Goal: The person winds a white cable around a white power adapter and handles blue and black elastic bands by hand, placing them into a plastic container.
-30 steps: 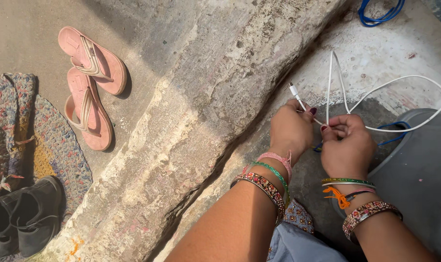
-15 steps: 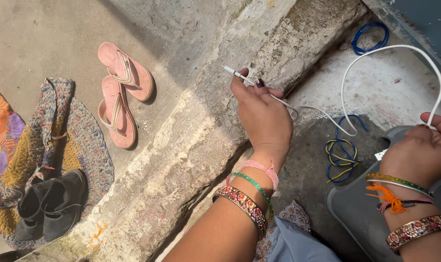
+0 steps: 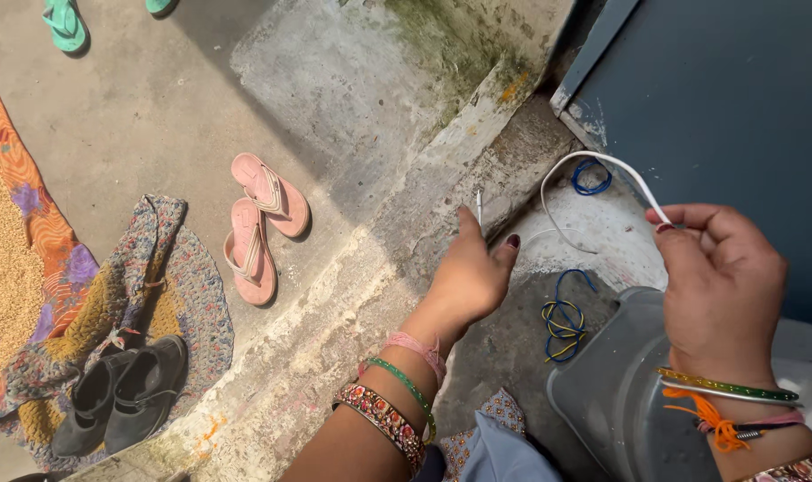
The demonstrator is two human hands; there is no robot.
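A: Looking at the thin white flexible cable [image 3: 574,170] — where is it, and who has it?

B: It arcs between both hands over the grey concrete step [image 3: 352,295]. The right hand [image 3: 723,281] pinches one stretch between thumb and forefinger, the other fingers loosely curled. The left hand [image 3: 468,272] grips the other end, with a small tip poking up above the thumb; that hand is closed round it.

A: How would it handle?

B: Light and limp, I'd judge — it droops into a loop and would slide through a slack pinch. Best held near the ends, as now, not mid-span.

A: Any containers?

B: A grey plastic tub [image 3: 616,393] lies by the right wrist, seen from outside; what it holds I cannot tell. Just beside it on the ground sits a small tangle of blue and yellow wires [image 3: 562,314], and a blue wire loop [image 3: 589,178] lies further off near the dark blue-grey metal door [image 3: 736,98].

A: And to the left?

B: A pair of pink flip-flops [image 3: 261,223], well apart from the hands.
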